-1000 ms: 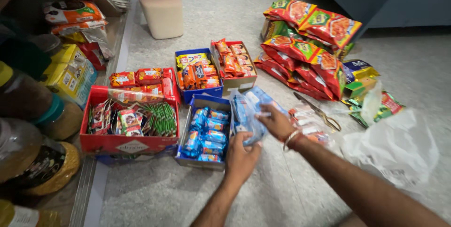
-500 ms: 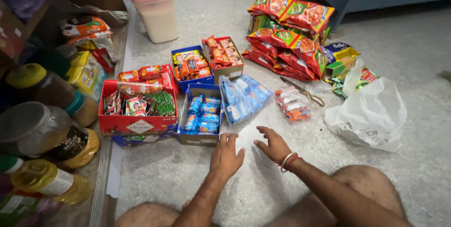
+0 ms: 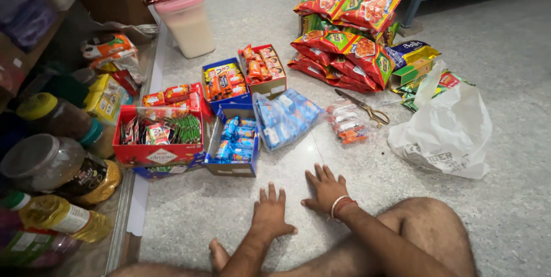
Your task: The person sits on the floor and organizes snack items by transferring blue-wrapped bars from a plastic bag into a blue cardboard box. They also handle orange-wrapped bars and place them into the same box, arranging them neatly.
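Both hands pressed flat on floor (image 3: 344,156), fingers spread, nothing grasped: left hand (image 3: 270,213), right hand (image 3: 326,187) with wrist threads. Nearest goods: clear bag of blue packets (image 3: 285,117) laid on floor just ahead, leaning at blue box of blue biscuit packs (image 3: 234,142). Box seen part filled; bag not emptied. Small clear pack of orange packets (image 3: 346,124) and scissors (image 3: 363,105) beside, untouched. Red box (image 3: 158,137) and two further boxes already stocked. Red snack bags (image 3: 344,36) stacked behind, unsorted. White carrier bag (image 3: 445,133) lying at right
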